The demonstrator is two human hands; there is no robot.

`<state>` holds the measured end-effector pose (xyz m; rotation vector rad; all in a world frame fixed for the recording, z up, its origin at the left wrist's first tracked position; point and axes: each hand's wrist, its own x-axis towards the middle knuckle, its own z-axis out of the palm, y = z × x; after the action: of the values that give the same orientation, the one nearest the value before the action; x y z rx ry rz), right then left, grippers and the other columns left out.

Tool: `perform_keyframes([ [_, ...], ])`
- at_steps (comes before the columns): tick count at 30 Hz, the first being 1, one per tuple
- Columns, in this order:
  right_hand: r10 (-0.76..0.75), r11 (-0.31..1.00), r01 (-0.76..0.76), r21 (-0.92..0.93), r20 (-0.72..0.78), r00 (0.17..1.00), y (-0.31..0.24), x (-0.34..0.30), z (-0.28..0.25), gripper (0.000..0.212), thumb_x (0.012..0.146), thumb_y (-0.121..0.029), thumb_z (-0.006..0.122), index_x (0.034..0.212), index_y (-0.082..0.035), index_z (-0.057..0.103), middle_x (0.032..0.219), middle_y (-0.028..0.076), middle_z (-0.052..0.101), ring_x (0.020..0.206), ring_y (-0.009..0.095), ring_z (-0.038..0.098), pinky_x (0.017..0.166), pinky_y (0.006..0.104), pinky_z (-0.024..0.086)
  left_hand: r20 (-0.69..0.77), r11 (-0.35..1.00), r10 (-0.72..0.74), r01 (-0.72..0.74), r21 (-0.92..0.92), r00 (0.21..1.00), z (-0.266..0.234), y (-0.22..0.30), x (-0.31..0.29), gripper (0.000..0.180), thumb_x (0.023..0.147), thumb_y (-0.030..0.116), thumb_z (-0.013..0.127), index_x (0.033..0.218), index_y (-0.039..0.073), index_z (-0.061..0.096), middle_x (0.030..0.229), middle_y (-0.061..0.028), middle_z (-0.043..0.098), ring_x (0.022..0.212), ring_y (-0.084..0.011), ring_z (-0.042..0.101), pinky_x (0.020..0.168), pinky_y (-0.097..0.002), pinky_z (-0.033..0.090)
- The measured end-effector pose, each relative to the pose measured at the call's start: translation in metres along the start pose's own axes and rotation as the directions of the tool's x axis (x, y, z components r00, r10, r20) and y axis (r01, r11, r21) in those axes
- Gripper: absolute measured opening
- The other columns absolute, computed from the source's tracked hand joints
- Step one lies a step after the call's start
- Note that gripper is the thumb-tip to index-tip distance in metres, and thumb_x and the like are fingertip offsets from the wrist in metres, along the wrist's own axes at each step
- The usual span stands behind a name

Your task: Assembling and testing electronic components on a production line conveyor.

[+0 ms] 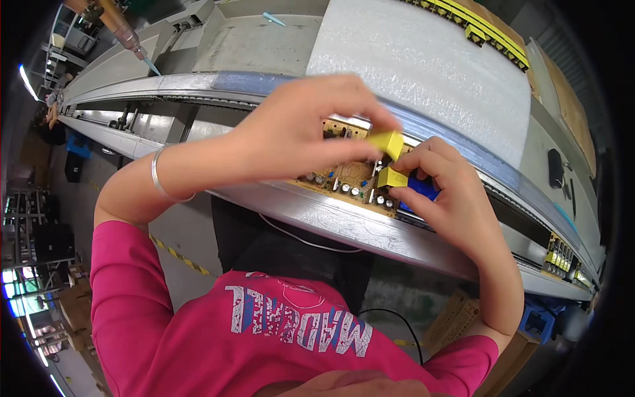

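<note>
A brown circuit board lies on the metal conveyor rail in front of me, with capacitors and other small parts standing on it. My left hand, a little blurred, reaches over the board from the left. Its thumb and fingers are closed on a yellow transformer, held above the board's right part. Just nearer to me, my right hand pinches a second yellow transformer between thumb and fingers, low over the board. Whether this one touches the board I cannot tell. Beneath my right fingers shows a blue part.
The conveyor rail runs across before me. Beyond it lies a white foam sheet with a row of yellow parts at its far edge. A tool with a pale tip hangs at left. More boards sit on the right.
</note>
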<state>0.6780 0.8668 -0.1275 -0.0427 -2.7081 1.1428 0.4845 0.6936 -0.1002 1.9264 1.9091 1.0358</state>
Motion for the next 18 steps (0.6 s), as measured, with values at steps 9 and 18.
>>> perform_keyframes([
  [9, -0.049, 0.983, 0.039, -0.180, -0.051, 0.997, -0.005, -0.002, 0.010, 0.021, 0.080, -0.008, 0.076, 0.099, -0.001, 0.070, 0.095, 0.008, 0.060, 0.087, 0.025, 0.058, 0.079, 0.0334, 0.047, 0.088, 0.951, -0.057, 0.028, 0.308, 0.994, 0.012, 0.005, -0.020, 0.022, 0.080, 0.012, 0.080, 0.101, 0.015, 0.073, 0.103, 0.0029, 0.069, 0.090, -0.0177, 0.057, 0.087, -0.0310, 0.043],
  [18, -0.051, 0.972, 0.039, -0.230, -0.046, 0.998, -0.005, -0.006, 0.006, 0.018, 0.081, -0.008, 0.075, 0.098, -0.001, 0.070, 0.093, 0.008, 0.059, 0.085, 0.025, 0.057, 0.078, 0.0337, 0.047, 0.146, 0.913, -0.058, -0.007, 0.408, 0.988, 0.019, 0.008, -0.017, 0.020, 0.079, 0.016, 0.080, 0.097, 0.016, 0.072, 0.103, 0.0039, 0.069, 0.094, -0.0189, 0.054, 0.091, -0.0320, 0.038],
])
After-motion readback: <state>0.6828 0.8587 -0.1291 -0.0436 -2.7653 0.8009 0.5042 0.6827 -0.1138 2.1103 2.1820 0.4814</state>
